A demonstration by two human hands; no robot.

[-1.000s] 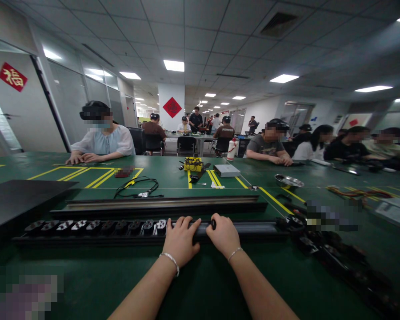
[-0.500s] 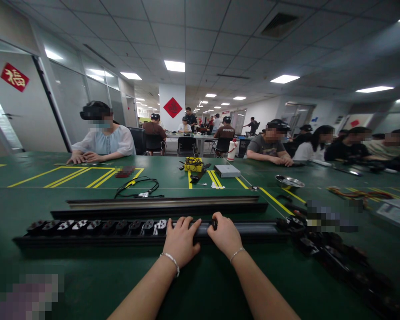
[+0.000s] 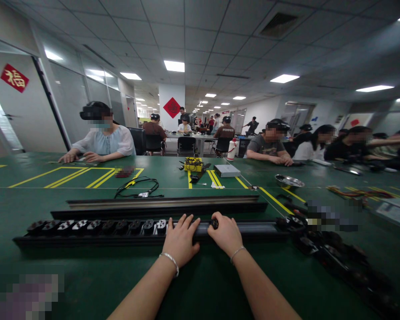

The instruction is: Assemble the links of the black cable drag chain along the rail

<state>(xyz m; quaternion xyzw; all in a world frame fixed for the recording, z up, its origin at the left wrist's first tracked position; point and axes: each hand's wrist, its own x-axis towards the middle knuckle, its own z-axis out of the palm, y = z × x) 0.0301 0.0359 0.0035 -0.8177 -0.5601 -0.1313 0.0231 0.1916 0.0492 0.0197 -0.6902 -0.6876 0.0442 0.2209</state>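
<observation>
A long black rail [image 3: 96, 240] lies across the table in front of me, with a row of black, grey and white socket modules [image 3: 79, 226] along its left part. My left hand [image 3: 181, 240] rests on the rail just right of the last white module, fingers spread over it. Between the thumb and fingers of my right hand [image 3: 227, 235] is a small round black socket module [image 3: 215, 223], held at the rail's top. A smooth grey stretch of the rail [image 3: 258, 228] shows to the right of that hand.
Behind the rail lie more long black strips [image 3: 160, 206] and a coiled cable [image 3: 136, 186]. Loose dark modules [image 3: 336, 253] are heaped at the right. Farther back are a yellow box [image 3: 193, 164], a grey box [image 3: 227, 170] and a metal bowl [image 3: 289, 181]. People sit across the table.
My right hand has turned the black module slightly, so more of its face shows. My left hand has barely moved. The person across at the left has shifted their hands.
</observation>
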